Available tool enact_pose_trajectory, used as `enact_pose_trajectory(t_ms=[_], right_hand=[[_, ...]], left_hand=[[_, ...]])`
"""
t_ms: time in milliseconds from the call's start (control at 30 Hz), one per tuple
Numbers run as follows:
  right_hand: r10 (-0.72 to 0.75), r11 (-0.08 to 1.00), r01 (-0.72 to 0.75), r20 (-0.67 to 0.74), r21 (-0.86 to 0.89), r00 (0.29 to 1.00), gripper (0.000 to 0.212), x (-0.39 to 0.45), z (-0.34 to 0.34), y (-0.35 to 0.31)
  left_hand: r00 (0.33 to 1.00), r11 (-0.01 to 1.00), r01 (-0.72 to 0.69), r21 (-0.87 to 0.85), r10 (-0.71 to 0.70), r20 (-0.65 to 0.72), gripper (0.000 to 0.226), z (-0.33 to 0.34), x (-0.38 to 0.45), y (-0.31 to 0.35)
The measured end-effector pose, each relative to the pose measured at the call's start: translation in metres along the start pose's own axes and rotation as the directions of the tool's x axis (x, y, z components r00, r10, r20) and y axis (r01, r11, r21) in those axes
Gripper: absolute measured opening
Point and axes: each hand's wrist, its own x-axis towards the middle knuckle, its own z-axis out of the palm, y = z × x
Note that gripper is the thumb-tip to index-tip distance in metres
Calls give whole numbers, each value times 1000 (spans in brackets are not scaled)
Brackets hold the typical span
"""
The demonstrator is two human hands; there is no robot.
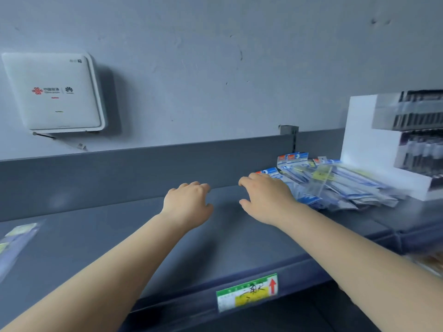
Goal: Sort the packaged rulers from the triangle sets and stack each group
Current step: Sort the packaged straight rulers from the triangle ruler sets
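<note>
A loose pile of clear packages [335,185] with blue and red header cards lies at the right of a dark grey shelf [119,236]; rulers and triangle sets are mixed and blurred. A single clear package [16,240] with a yellow label lies at the shelf's far left. My right hand [266,200] hovers palm down at the pile's left edge, fingers spread, holding nothing. My left hand [189,202] hovers beside it over bare shelf, fingers loosely curled and holding nothing.
A white display box [374,149] of dark pens stands at the back right, just behind the pile. A white router [55,92] hangs on the grey wall. A green and yellow price label [247,292] sits on the shelf's front lip. The shelf has a raised back wall [143,168].
</note>
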Motion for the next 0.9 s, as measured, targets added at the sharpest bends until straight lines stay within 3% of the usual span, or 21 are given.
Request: enact_pose_trajectory(t_ms=[467, 900], right_hand=[[158, 986, -158, -5, 60, 987, 34, -25, 9, 221], [266, 955, -285, 184, 85, 946, 27, 0, 24, 285]], left_hand=[[997, 996, -65, -65, 68, 30, 39, 38, 79, 190], [990, 999, -11, -36, 16, 140, 38, 64, 137, 241]])
